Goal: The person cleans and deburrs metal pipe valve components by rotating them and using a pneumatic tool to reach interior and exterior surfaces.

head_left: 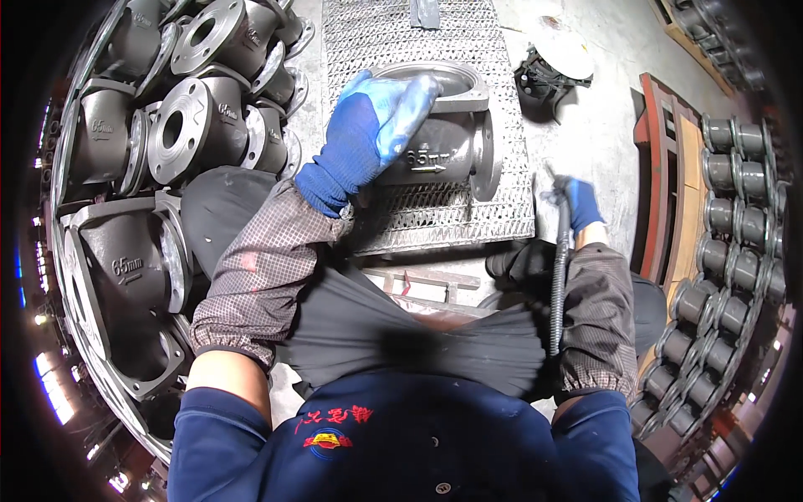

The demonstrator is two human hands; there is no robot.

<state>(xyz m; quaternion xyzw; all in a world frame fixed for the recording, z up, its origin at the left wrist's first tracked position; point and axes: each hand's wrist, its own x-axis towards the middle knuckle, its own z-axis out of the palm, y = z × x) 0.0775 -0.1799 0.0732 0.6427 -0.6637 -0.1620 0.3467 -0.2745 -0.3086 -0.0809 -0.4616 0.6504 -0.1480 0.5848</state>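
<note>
Left hand (381,117), loosely open, rests against a casting (431,151) on the far mesh (368,38), likely heavy, rigid and best held by its flanges (488,157), as the right hand (582,205) grips a hose-fed tool (562,219).

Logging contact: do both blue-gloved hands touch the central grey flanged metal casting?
No, only the left hand touches the casting; the right hand is apart.

The metal casting (443,142) looks matt, the openwork metal tabletop (410,42) rough.
</note>
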